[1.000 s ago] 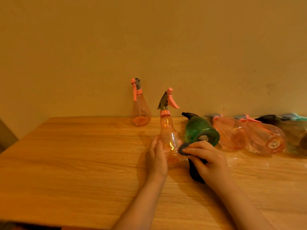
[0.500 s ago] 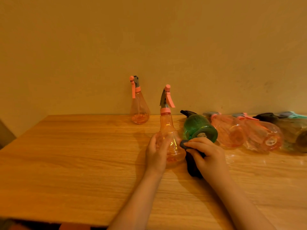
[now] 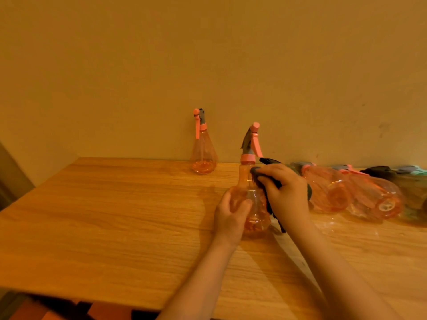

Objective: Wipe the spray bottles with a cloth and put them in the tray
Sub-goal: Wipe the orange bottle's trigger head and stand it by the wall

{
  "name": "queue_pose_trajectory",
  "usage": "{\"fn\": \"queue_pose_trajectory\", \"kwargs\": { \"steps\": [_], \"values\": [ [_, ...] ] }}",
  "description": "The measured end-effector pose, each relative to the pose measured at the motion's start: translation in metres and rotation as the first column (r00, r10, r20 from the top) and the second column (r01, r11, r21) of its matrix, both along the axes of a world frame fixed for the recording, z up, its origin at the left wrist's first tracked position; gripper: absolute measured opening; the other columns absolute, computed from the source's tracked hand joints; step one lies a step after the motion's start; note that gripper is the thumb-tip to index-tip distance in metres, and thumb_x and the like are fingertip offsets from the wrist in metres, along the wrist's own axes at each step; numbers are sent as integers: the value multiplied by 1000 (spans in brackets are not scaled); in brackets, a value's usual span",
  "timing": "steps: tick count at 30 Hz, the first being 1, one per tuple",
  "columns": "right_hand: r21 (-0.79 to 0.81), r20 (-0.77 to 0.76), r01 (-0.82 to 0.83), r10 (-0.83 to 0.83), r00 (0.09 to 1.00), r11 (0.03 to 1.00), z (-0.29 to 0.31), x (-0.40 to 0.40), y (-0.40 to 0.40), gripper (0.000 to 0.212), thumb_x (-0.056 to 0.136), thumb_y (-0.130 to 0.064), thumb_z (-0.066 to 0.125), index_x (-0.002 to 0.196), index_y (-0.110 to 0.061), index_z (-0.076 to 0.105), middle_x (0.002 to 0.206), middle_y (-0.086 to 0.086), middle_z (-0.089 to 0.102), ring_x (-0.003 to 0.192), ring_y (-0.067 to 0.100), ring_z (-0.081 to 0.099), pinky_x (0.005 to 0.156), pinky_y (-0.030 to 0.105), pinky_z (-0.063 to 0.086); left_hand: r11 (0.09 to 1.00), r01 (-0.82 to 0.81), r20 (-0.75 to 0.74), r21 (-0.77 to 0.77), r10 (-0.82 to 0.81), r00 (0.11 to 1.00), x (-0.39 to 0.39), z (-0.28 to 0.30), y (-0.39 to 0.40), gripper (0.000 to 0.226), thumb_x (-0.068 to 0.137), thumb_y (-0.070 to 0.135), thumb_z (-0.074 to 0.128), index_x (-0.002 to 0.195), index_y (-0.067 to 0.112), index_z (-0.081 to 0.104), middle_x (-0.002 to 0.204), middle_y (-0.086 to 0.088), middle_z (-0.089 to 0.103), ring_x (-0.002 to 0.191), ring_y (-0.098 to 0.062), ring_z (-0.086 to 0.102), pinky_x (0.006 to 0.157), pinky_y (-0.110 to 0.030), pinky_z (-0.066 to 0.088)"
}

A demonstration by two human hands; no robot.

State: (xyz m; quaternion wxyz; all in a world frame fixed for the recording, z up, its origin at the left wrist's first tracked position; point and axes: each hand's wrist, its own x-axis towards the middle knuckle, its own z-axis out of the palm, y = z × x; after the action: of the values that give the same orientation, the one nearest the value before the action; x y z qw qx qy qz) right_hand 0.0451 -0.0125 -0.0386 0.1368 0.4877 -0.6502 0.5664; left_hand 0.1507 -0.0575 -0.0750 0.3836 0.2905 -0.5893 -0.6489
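The grip on the left, the person's left hand (image 3: 231,213), wraps its fingers and thumb round the belly of an upright, pear-shaped, translucent orange plastic spray bottle (image 3: 250,199) standing on the wooden table (image 3: 115,222), near its middle. The right hand (image 3: 286,192) pinches a dark, soft cloth (image 3: 261,179) and presses it against the bottle's shoulder, just under the pink collar; a tail of cloth hangs down behind the bottle.

The bottle looks thin-walled and mostly empty, so it should be light and easy to tip; its smooth plastic is probably slippery, and the walls may flex under a hard squeeze. The broad belly, where the left hand sits, seems the steadiest place to hold while wiping; the narrow neck below the trigger would suit lifting.

A second orange bottle (image 3: 203,155) stands by the wall. More bottles (image 3: 360,195) lie on their sides to the right; whether a tray holds them cannot be told.
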Motion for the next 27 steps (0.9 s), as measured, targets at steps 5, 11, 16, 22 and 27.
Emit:
{"fn": "queue_pose_trajectory", "kwargs": {
  "steps": [5, 11, 16, 22, 27],
  "values": [
    [-18, -2, 17, -17, 1000, 1000, -27, 3, 30, 20, 75, 5, 67, 88, -9, 73, 91, -6, 64, 88, 5, 59, 85, 10, 44, 975, -77, 50, -207, 89, 995, -1, -4, 5, 47, 59, 51, 59, 102, 32, 58, 97, 7, 67, 86, -4, 64, 74, -22, 53],
    [15, -35, -81, 81, 996, 997, -42, 11, 41, 23, 72, -2, 64, 89, -16, 72, 90, -12, 62, 90, -2, 58, 84, 8, 42, 984, -175, 14, 37, 174, 985, -1, 2, -1, 42, 61, 49, 60, 98, 28, 60, 94, 0, 66, 88, -21, 62, 70, -33, 50],
    [15, -15, -143, 143, 990, 990, -42, 5, 43, 26, 73, -2, 65, 91, -20, 71, 92, -18, 60, 88, 1, 60, 82, 13, 46, 984, -179, 87, 17, 177, 980, 0, 4, 1, 56, 62, 60, 64, 111, 33, 57, 113, -4, 65, 100, -22, 63, 86, -43, 53],
    [53, -107, -166, 171, 979, 985, -41, 4, 46, 27, 74, 3, 63, 92, -14, 73, 95, -15, 60, 90, 1, 57, 81, 13, 45, 989, -142, 156, -44, 147, 977, 2, 0, -8, 38, 78, 30, 76, 109, 33, 54, 114, 3, 63, 105, -15, 60, 88, -35, 52],
    [84, -138, -191, 202, 970, 978, -42, 6, 46, 25, 74, 2, 62, 91, -13, 73, 95, -10, 60, 91, 4, 56, 80, 15, 46, 987, -160, 122, -3, 159, 980, 5, 1, -10, 46, 75, 39, 77, 116, 30, 58, 113, 1, 66, 104, -18, 63, 93, -46, 52]
  ]
}}
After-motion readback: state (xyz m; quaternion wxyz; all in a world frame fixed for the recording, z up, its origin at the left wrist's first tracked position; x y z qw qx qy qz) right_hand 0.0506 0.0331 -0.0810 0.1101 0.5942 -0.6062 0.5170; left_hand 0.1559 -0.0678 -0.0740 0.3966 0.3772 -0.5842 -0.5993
